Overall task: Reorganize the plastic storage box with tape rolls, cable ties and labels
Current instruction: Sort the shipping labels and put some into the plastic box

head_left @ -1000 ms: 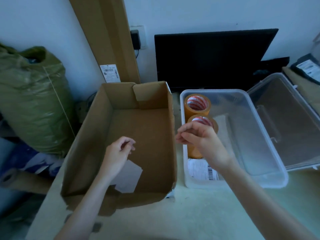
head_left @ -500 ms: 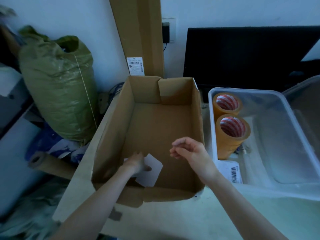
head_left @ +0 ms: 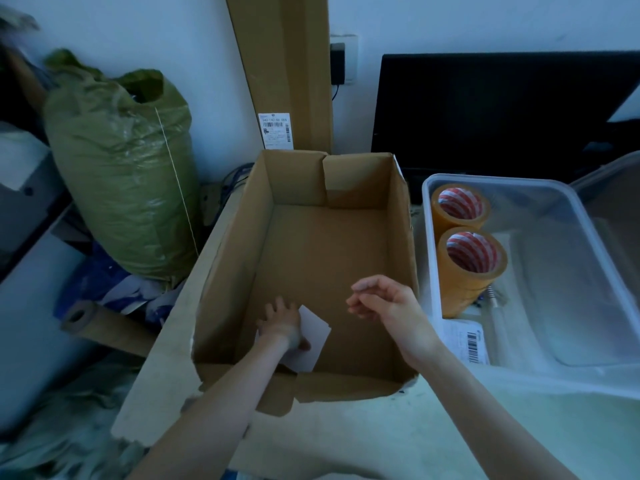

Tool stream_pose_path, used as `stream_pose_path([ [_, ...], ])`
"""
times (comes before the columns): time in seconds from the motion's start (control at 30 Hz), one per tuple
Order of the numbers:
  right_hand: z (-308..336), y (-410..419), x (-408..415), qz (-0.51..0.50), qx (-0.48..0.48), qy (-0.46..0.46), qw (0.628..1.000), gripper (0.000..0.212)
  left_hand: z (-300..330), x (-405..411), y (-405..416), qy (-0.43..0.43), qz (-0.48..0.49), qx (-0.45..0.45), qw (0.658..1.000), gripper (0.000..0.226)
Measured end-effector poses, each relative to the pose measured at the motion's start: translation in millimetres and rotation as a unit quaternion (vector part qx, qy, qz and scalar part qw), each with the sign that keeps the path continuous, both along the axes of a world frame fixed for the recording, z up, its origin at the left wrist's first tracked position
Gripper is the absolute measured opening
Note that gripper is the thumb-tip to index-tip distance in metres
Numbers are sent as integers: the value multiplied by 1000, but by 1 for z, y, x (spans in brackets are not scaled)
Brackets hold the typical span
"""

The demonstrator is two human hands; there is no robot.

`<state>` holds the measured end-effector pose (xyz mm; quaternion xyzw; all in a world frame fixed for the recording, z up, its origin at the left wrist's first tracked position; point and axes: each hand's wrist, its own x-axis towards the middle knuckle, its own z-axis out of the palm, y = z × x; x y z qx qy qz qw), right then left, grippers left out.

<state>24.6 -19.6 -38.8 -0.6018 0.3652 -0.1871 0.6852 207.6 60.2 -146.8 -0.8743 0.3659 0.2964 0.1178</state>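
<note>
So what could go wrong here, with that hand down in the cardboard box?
The white sheets lie flat on the floor of the cardboard box; the left hand pressing on them may crease them or lift only some. Carrying them over, an arm could catch the box's wall. In the plastic storage box, the two tape rolls stand upright and might topple if bumped.

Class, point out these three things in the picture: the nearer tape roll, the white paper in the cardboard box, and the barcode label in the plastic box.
Nearer tape roll (head_left: 464, 289), head view: its amber side wall.
White paper (head_left: 317, 336), head view: its bare right half.
Barcode label (head_left: 465, 342), head view: its printed face.
</note>
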Motion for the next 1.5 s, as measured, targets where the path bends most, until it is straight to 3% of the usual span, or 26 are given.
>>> stream_pose_path([
  [0.1, -1, 0, -1, -9, 4, 0, 1000, 18, 7, 9, 1, 20, 3, -21, 1000, 94],
  [0.4, -1, -1, -4, -10, 16, -9, 1000, 19, 12, 31, 17, -10, -201, 9, 979, 93],
  [0.5, -2, -1, -3, -11, 16, -4, 1000, 19, 13, 30, 17, -4, -188, 6, 982, 86],
  [0.63, -1, 0, -2, -13, 15, 0, 1000, 19, 22, 28, 19, -27, -137, 0, 990, 43],
  [0.73, -1, -1, -3, -13, 20, 3, 1000, 19, 32, 31, 16, 18, -24, -90, 996, 24],
  [0.8, -1, -2, -3, -15, 23, 6, 1000, 18, 43, 34, 14, 90, 88, -195, 973, 33],
  [0.87, 0, -1, -3, -19, 27, 7, 999, 18, 55, 36, 14, 107, 125, -302, 939, 37],
  [1.03, 6, 2, -4, -20, 69, -17, 997, 16, 85, 14, 31, -82, -55, -563, 821, 15],
  [1.1, 10, 5, -4, -13, 96, -34, 995, 22, 92, -2, 38, -181, -172, -595, 764, 18],
  [1.2, 15, 10, -2, 8, 104, -36, 994, 33, 94, -21, 41, -257, -273, -605, 703, 18],
  [1.33, 14, 16, -3, 12, 43, -4, 999, 16, 87, -33, 41, -272, -323, -596, 683, 18],
  [1.5, 15, 16, -9, -91, -71, 16, 993, 10, 77, -27, 38, -214, -208, -618, 727, 19],
])
